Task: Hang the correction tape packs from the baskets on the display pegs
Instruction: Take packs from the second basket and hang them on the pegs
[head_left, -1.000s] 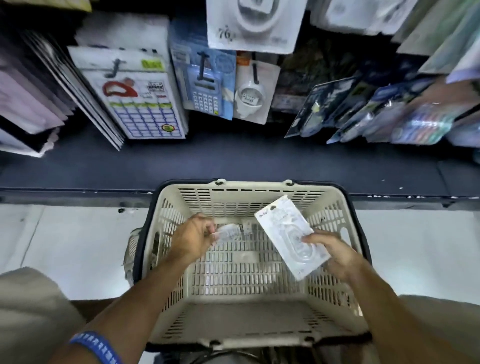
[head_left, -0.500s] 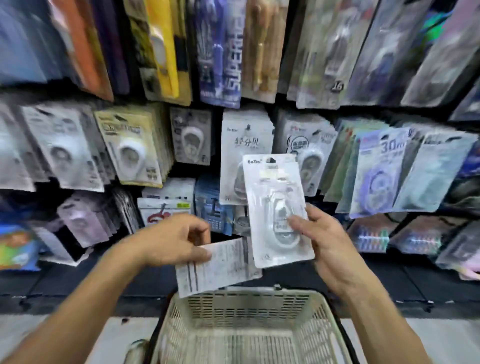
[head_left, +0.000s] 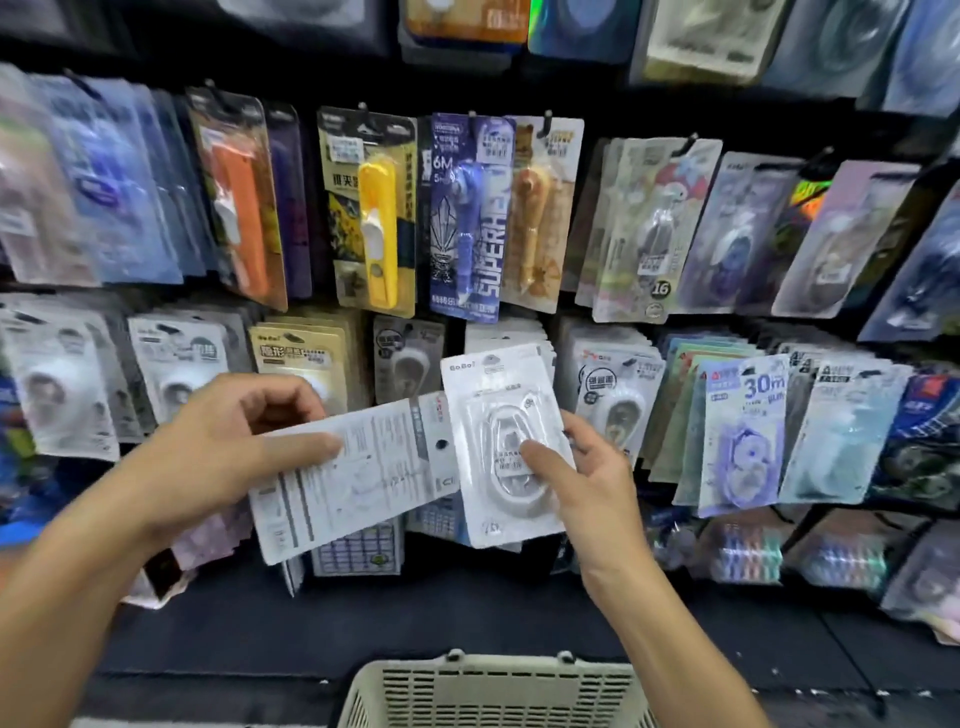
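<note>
While the left hand (head_left: 218, 457) pinches one correction tape pack (head_left: 353, 478) by its left end, thumb on the printed back and the card lying nearly sideways, the right hand (head_left: 587, 483) grips a second pack (head_left: 506, 441) upright, thumb pressed on its clear blister. The two packs overlap at the middle, in front of the display wall. Behind them hang rows of packs on pegs (head_left: 545, 122), among them a yellow one (head_left: 376, 218) and a blue one (head_left: 467, 218). Below, the rim of a cream basket (head_left: 488, 691) shows at the bottom edge.
</note>
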